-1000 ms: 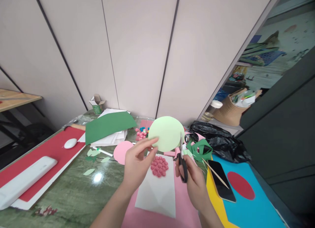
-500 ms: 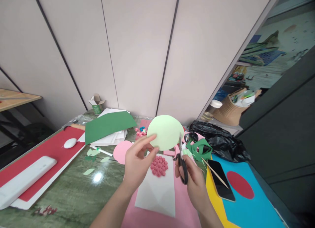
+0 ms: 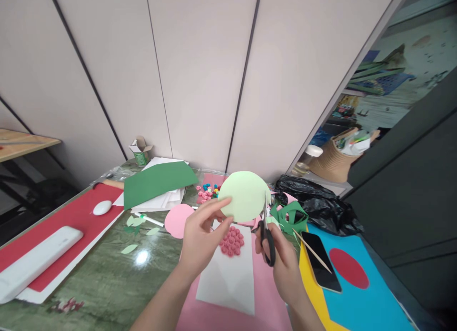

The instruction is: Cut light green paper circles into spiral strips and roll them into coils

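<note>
My left hand (image 3: 205, 233) pinches the lower left edge of a pale green paper circle (image 3: 246, 195), held up above the table. In my right hand (image 3: 282, 257) is a pair of scissors (image 3: 267, 243) with black handles, its blades upright at the circle's right edge. Whether the blades are parted is hard to make out. Beneath my hands lies a white sheet (image 3: 228, 285) on pink paper (image 3: 273, 305). A round cluster of pink rolled paper coils (image 3: 232, 241) rests on the white sheet's upper part.
A pink circle (image 3: 177, 221) and cut leaf shapes (image 3: 129, 249) lie to the left. Dark green paper (image 3: 159, 181) sits behind them, near small colored rolls (image 3: 206, 193). Rightward are green scraps (image 3: 293, 216), a phone (image 3: 321, 262) under a pointed stick, and blue paper (image 3: 357, 305).
The pale green circle and both hands have shifted slightly right and down. The scissors moved along with them at the circle's right edge.
</note>
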A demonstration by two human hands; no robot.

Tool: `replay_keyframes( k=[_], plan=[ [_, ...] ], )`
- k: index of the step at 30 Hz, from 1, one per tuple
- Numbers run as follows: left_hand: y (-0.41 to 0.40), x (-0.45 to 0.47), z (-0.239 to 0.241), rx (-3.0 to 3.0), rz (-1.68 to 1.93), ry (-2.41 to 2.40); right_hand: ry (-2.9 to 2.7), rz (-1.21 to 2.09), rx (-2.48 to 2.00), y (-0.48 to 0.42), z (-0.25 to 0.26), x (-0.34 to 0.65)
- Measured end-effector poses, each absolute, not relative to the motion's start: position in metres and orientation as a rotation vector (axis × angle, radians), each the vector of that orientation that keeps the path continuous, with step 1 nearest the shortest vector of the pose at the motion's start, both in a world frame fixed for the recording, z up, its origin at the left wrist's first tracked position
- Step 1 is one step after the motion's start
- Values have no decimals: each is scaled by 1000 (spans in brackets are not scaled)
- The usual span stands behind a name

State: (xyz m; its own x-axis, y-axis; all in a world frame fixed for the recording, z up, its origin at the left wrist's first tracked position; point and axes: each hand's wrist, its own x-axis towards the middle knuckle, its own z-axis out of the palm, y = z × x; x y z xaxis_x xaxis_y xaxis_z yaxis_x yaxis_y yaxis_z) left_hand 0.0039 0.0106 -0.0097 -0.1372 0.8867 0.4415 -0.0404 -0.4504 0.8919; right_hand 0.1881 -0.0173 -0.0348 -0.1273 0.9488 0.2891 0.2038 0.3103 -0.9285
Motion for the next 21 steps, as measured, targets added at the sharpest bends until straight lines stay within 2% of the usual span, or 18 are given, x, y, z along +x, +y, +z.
replay_keyframes(
  k=[21],
  plan=[
    [10, 3, -2, 1430, 1719, 1044, -1604, 891, -1144, -19, -30, 187]
  ],
)
